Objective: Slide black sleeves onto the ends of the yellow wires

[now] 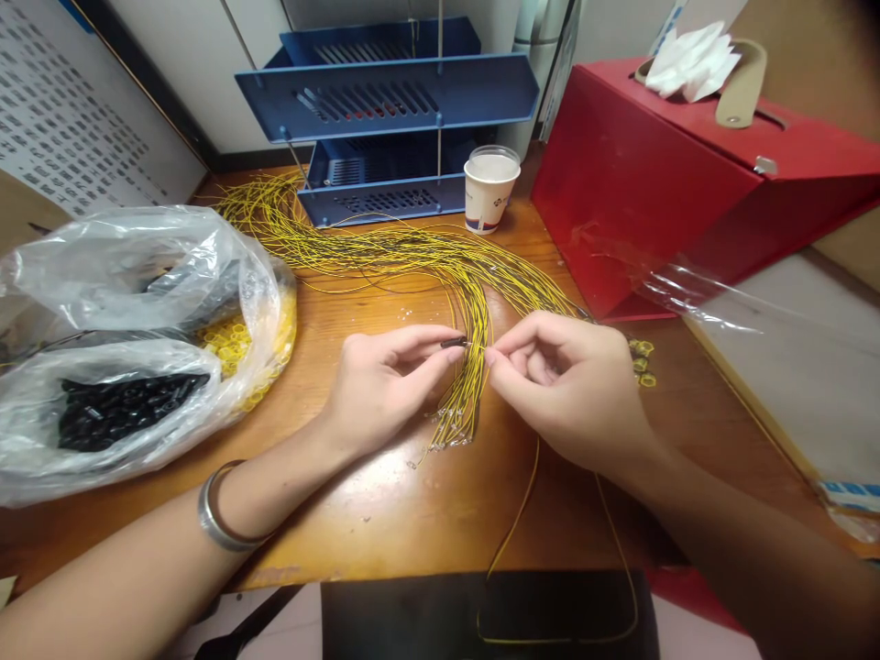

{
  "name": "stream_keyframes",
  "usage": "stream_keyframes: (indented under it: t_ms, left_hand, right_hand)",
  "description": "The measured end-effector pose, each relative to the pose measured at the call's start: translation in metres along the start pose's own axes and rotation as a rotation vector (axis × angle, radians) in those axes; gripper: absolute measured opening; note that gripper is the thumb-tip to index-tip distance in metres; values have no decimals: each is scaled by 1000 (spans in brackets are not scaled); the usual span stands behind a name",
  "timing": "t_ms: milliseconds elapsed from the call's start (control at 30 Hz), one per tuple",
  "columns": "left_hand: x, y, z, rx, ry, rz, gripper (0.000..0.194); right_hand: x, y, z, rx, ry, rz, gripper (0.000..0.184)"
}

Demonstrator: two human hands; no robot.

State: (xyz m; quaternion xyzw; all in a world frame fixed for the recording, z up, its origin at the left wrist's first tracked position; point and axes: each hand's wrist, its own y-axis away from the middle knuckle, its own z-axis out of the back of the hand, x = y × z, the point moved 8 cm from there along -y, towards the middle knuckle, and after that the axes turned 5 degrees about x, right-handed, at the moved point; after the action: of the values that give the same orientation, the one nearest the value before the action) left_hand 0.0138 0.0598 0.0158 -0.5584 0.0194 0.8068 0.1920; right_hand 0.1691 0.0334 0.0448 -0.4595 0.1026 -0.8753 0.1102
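Note:
Between the thumb and fingertips of my left hand is a small black plastic sleeve. My right hand pinches the end of a thin yellow wire, whose slack loops down past the table's front edge. The wire's tip and the sleeve nearly meet; whether they touch I cannot tell. Under both hands lies a bundle of yellow-and-black wires, with small metal terminals at its near ends.
Left, a clear plastic bag holds black sleeves and yellow rings. More yellow rings lie beyond my right hand. At the back stand a blue tray rack, a paper cup and a red box.

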Motion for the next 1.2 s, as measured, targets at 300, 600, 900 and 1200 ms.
stream_keyframes:
  t_ms: [300, 600, 900, 1200]
  left_hand:
    - [0, 2, 0, 7, -45, -30, 23]
    - [-3, 2, 0, 3, -109, -68, 22]
    - [-3, 3, 0, -10, -139, -91, 22]
    - [-16, 5, 0, -7, -293, -205, 19]
  right_hand:
    - [-1, 0, -1, 1, 2, 1, 10]
    - [-1, 0, -2, 11, -2, 4, 9]
    - [0, 0, -1, -9, 16, 10, 12]
    - [7, 1, -4, 5, 65, 60, 12]
